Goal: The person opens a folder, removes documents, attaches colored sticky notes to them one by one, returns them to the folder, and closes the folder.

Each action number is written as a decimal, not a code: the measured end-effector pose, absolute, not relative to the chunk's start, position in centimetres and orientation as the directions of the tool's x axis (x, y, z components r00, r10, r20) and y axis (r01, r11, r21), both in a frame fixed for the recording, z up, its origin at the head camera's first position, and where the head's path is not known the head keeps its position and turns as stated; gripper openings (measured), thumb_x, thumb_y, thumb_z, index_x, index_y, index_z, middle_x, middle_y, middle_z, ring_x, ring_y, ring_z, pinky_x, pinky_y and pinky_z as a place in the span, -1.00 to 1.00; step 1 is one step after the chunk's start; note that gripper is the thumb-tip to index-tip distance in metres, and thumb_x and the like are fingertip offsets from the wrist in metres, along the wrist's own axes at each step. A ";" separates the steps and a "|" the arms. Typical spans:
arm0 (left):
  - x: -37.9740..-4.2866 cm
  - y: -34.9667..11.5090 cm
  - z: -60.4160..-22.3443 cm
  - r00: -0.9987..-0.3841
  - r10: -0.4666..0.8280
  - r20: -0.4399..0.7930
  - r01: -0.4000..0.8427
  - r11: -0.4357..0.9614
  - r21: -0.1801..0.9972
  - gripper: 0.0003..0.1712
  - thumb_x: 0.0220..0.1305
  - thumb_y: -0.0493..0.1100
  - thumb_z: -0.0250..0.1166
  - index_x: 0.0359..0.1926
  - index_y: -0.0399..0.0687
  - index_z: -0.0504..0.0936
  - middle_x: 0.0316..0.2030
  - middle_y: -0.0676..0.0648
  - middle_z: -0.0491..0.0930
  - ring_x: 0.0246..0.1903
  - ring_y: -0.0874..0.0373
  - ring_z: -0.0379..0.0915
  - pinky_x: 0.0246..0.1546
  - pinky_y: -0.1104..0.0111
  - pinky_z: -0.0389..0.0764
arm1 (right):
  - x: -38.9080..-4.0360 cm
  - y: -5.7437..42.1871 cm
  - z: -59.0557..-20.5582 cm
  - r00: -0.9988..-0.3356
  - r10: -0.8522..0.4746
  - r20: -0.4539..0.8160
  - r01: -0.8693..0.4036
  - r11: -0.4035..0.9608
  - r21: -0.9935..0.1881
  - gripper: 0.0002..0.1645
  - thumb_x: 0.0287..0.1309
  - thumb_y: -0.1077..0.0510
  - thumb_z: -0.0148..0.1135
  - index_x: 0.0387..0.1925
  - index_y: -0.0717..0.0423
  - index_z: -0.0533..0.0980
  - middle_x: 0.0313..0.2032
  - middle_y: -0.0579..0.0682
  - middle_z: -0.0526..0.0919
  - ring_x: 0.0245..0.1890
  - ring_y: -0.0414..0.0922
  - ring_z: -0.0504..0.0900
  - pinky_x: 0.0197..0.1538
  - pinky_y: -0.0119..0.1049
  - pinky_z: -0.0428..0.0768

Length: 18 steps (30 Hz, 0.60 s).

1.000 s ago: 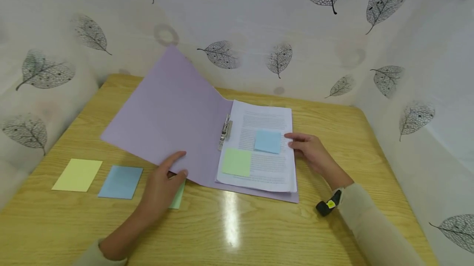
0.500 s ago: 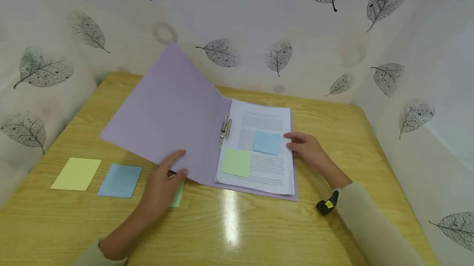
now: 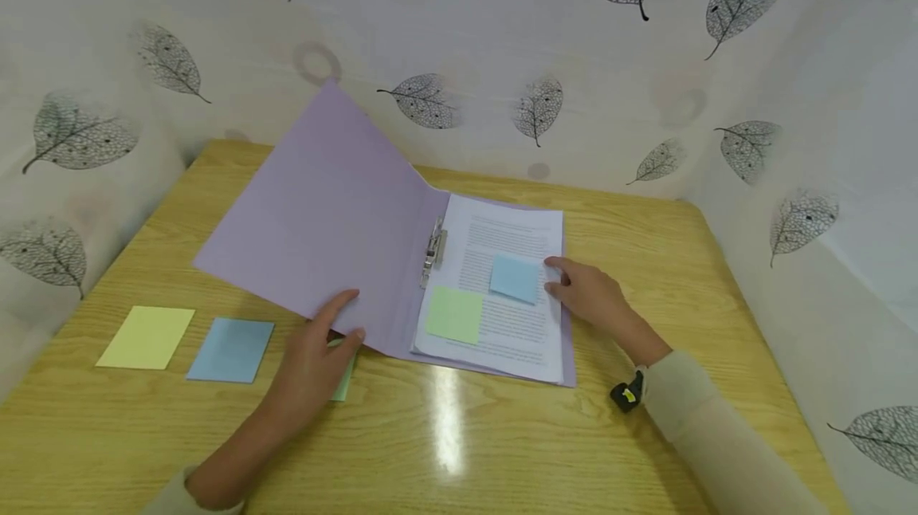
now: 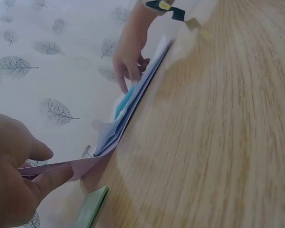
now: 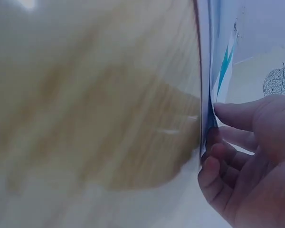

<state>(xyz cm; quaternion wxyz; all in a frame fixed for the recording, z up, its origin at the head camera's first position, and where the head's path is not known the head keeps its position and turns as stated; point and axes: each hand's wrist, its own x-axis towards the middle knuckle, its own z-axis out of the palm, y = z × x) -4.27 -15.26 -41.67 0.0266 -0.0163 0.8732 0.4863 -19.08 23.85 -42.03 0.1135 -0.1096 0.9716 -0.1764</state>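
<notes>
A purple folder (image 3: 315, 220) lies open with its left cover raised at a slant. My left hand (image 3: 308, 371) grips the cover's near edge, thumb and fingers on either side of it, as the left wrist view shows. Printed sheets of paper (image 3: 502, 232) rest on the right side of the folder, beside a metal clip (image 3: 433, 252). On the top sheet are a green sticky note (image 3: 455, 314) and a blue sticky note (image 3: 514, 279). My right hand (image 3: 591, 292) pinches the sheets' right edge; how many sheets it holds is hard to tell.
A yellow note (image 3: 146, 337) and a blue pad of notes (image 3: 230, 350) lie on the wooden table (image 3: 387, 451) at the left. A green pad (image 4: 92, 206) is partly hidden behind my left hand. Leaf-patterned cloth (image 3: 473, 37) surrounds the table.
My right hand has moved slightly left, and the sheets have shifted a little left and settled lower at their right edge. The left hand and cover stay in place.
</notes>
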 end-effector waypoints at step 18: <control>-4.1 -15.4 -41.2 -0.999 0.036 -0.032 -0.004 0.594 0.805 -0.33 0.49 -0.21 0.16 0.53 -0.03 0.20 0.47 -0.25 0.25 0.08 -0.01 0.42 -0.07 0.19 0.53 | -20.1 24.1 -42.3 -0.901 -0.406 -0.155 -0.305 0.845 -0.439 -0.28 0.41 0.06 0.21 0.45 0.28 0.27 0.50 0.28 0.19 0.50 0.30 0.12 0.49 0.22 0.12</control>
